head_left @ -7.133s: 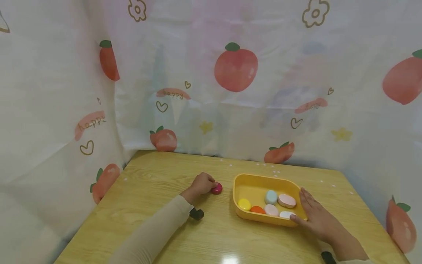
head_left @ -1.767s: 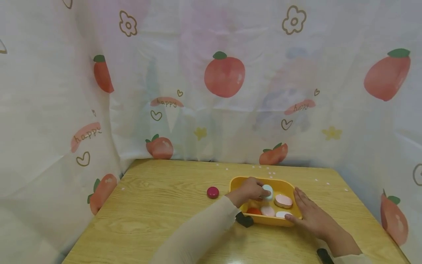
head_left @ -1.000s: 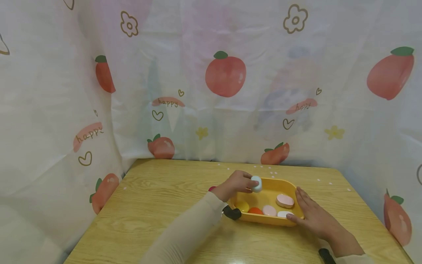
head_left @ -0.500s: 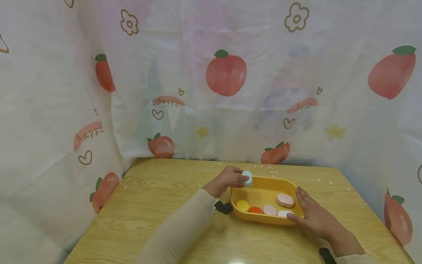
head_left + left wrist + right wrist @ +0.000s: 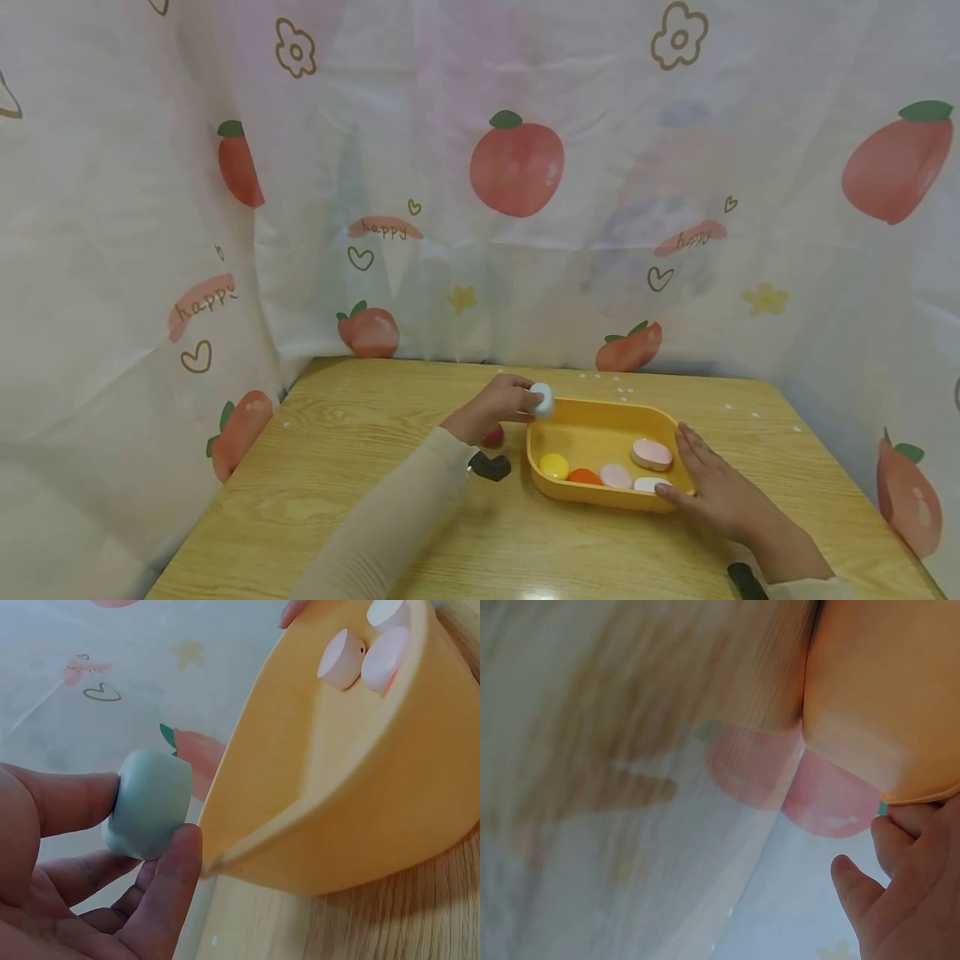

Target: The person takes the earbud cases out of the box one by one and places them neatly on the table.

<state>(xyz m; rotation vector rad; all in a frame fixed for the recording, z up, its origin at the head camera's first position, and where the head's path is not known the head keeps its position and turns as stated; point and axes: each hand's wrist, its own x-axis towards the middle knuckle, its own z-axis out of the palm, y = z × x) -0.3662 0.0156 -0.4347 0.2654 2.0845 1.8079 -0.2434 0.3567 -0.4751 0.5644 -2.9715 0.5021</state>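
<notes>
My left hand (image 5: 497,407) pinches a light blue rounded block (image 5: 150,804) between thumb and fingertips, at the left end of a yellow plastic box (image 5: 592,498). In the left wrist view the block is beside the box's rim. A crimson disc (image 5: 492,436) on the table is partly covered by that hand. Inside the box lie a yellow disc (image 5: 554,467), an orange piece (image 5: 584,477), a pale pink round piece (image 5: 616,477), a pink oval block (image 5: 652,454) and a white piece (image 5: 651,484). My right hand (image 5: 723,492) rests straight-fingered against the box's right end, thumb at its front rim.
The box stands on a wood-grain table (image 5: 360,417). Small white specks (image 5: 619,389) dot the table's far part. A white curtain (image 5: 420,150) printed with red fruit hangs along the back and sides.
Earlier my left hand was at the crimson disc, then reached into the box and took the light blue block. It has lifted the block leftward to the rim. My right hand has stayed put.
</notes>
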